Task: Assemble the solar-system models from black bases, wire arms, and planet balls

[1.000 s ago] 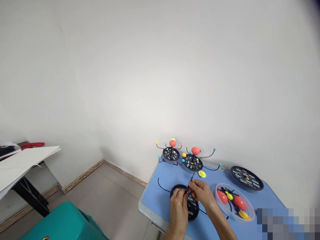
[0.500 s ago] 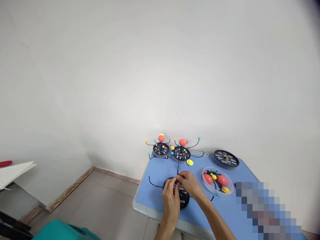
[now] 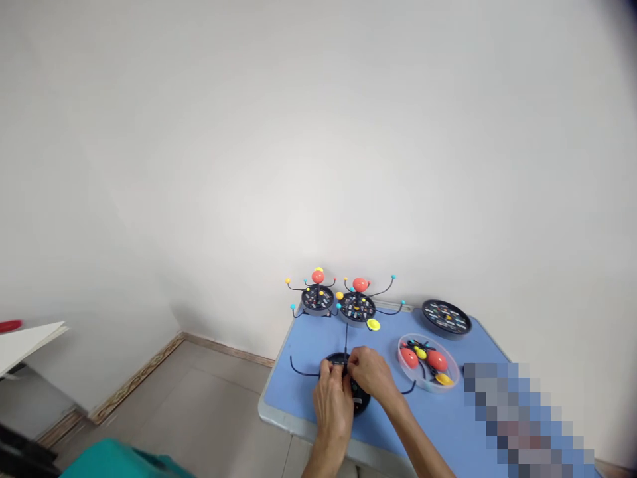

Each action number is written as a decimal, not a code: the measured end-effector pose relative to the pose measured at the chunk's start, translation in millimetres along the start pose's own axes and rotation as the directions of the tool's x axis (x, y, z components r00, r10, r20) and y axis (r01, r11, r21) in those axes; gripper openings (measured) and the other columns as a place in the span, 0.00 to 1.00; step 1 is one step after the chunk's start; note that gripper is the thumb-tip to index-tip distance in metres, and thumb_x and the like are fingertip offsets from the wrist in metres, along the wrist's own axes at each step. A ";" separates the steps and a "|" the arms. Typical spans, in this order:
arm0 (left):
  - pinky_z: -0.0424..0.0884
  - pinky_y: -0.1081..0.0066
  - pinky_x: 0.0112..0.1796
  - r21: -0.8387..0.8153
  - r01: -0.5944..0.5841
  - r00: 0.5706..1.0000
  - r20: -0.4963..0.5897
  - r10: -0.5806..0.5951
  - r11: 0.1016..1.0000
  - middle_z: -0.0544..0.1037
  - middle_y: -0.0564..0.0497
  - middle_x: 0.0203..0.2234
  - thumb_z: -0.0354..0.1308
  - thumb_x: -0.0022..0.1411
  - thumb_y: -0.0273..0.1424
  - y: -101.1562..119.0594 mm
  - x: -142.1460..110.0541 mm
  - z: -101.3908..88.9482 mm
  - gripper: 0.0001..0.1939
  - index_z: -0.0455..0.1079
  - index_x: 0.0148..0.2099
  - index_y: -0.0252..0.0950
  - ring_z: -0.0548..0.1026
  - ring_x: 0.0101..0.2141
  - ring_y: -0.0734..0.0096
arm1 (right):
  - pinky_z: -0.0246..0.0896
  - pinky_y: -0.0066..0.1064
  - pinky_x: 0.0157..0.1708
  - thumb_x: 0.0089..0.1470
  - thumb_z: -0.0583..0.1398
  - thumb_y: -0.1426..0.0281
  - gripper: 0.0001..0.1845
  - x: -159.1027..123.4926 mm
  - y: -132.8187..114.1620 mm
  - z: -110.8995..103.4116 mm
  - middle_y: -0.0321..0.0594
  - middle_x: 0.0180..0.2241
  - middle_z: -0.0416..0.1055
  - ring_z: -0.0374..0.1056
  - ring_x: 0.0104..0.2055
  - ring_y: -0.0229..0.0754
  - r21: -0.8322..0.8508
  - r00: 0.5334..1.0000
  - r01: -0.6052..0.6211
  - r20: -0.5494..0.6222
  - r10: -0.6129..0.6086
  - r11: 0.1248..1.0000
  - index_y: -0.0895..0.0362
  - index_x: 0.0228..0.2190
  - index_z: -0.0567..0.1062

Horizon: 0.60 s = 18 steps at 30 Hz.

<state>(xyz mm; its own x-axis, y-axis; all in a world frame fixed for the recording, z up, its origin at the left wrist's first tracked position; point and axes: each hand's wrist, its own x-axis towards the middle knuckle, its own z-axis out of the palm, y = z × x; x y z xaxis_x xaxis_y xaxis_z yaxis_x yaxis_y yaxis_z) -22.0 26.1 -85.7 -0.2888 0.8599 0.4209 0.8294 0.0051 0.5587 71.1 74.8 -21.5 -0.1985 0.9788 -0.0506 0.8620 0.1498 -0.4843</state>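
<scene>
On the blue table, a round black base of a planet model lies under both my hands. Thin curved black rods stick out from it: one rod to the left, another rod to the right and a straight rod toward the wall. My left hand rests over the base with its fingers bent inward; what they grip is hidden. The fingertips of my right hand are pinched together at the near end of the straight rod, touching my left fingers.
Behind stand two planet models with red balls and coloured beads on rods. At the right are a clear bowl of red and yellow parts and another black disc. The table's front edge is close by.
My right hand has shifted slightly down, its fingertips still over the middle of the base. The whole view has moved a little, so the table appears slightly further left.
</scene>
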 end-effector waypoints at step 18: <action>0.74 0.73 0.30 -0.004 -0.396 0.798 -0.495 0.343 0.918 0.83 0.47 0.31 0.51 0.70 0.30 -49.0 -48.3 21.1 0.13 0.77 0.37 0.39 0.82 0.31 0.66 | 0.57 0.31 0.31 0.56 0.58 0.73 0.11 15.4 127.1 -118.4 0.45 0.34 0.81 0.74 0.39 0.49 -0.204 0.962 -0.194 -0.230 0.146 0.959 0.56 0.31 0.82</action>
<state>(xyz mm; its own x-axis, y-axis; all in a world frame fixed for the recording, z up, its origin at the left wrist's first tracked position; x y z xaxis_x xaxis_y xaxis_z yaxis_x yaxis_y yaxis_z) -38.6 -4.9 -148.5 -0.1833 0.4357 0.8812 0.8741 -0.3379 0.3489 232.8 125.5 19.5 0.0419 0.9958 0.0813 0.9609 -0.0178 -0.2764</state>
